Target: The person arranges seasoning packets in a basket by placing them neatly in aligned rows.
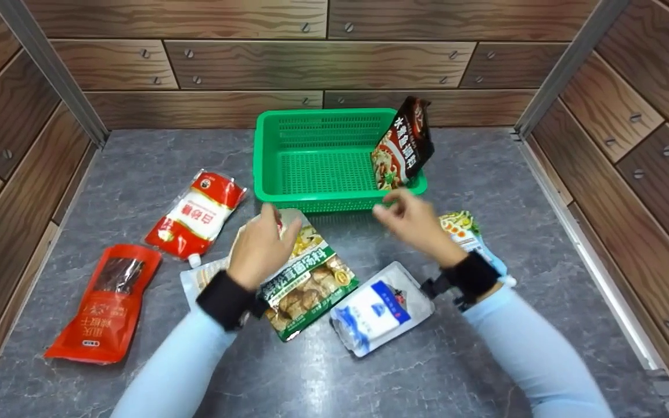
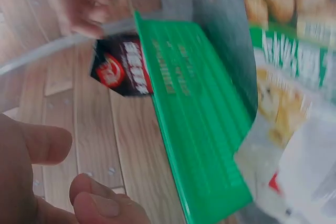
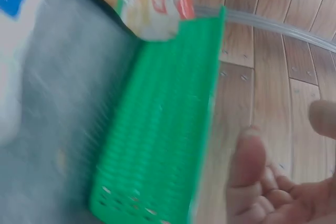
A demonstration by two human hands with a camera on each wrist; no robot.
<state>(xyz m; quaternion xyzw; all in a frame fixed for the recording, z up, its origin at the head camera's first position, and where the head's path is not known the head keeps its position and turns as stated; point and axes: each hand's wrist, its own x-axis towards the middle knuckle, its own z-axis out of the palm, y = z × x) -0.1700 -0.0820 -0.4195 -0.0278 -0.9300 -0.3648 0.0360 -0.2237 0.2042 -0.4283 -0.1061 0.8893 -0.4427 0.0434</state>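
Observation:
My left hand (image 1: 262,247) hovers above a green mushroom soup-seasoning pouch (image 1: 311,284), thumb and fingers apart with nothing between them. In the left wrist view a gap shows between the thumb (image 2: 47,144) and the fingers. My right hand (image 1: 416,223) is in the air by the front right corner of the green plastic basket (image 1: 323,203), loosely curled and holding nothing; its right wrist view also shows space between the fingertips. Inside the basket, a dark fish-seasoning packet (image 1: 401,145) leans upright against the right end, its top above the rim.
A red-and-white sugar pouch (image 1: 198,215) and a red dried-chili bag (image 1: 111,307) lie at left. A blue-and-white pouch (image 1: 381,310) lies front centre. Partly hidden pouches lie under the left wrist and behind the right forearm (image 1: 468,232). Wood-patterned walls (image 1: 323,64) enclose the grey surface.

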